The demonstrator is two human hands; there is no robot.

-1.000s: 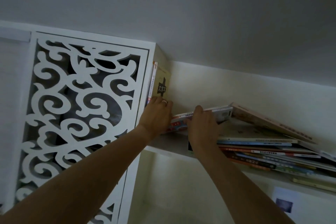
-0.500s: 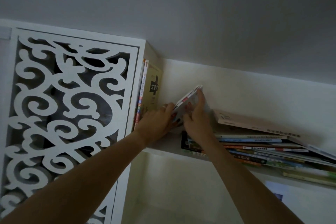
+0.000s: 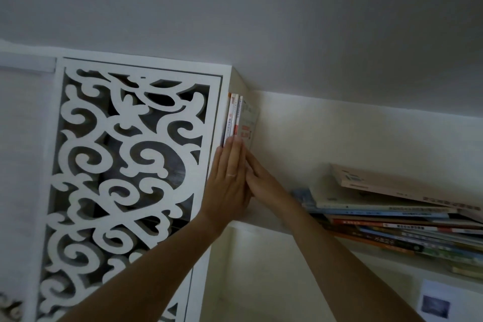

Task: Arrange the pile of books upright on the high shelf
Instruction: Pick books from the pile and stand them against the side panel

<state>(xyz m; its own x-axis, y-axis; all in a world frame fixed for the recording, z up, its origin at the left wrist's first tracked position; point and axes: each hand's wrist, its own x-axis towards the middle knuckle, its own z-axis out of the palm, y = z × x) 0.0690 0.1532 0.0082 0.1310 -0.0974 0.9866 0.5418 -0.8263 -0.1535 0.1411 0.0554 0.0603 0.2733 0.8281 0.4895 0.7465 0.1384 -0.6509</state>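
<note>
Books standing upright point(image 3: 239, 119) occupy the left end of the high shelf point(image 3: 264, 225), pressed against its left side panel point(image 3: 236, 81). The left hand point(image 3: 228, 183) lies flat, fingers straight, against their spines, probably to square them. The right hand point(image 3: 262, 181), fingers extended, presses the outermost cover so the row cannot tip. Neither hand grasps anything. The remaining pile of books point(image 3: 397, 219) lies flat toward the shelf's right end. Half a second earlier, both hands were tilting one book up from the pile; it now stands in the row.
</note>
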